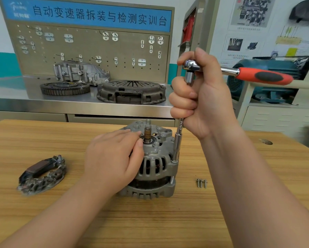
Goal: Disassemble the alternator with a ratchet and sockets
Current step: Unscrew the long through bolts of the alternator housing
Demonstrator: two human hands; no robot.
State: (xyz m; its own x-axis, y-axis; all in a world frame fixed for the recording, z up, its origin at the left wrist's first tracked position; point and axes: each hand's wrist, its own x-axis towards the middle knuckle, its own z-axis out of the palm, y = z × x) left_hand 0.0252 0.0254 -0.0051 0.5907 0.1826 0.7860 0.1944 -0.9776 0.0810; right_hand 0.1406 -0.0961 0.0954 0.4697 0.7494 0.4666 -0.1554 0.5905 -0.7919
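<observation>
Alternator (155, 169) mid-table; screws (201, 182) near right; rectifier (42, 173) left.

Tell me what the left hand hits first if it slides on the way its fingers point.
The left hand would likely meet the copper-coloured shaft atop the alternator almost immediately.

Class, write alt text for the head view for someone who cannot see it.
A right hand grips a ratchet extension set on a bolt at the alternator rim; the left hand rests on its top. Three loose bolts lie alongside.
</observation>
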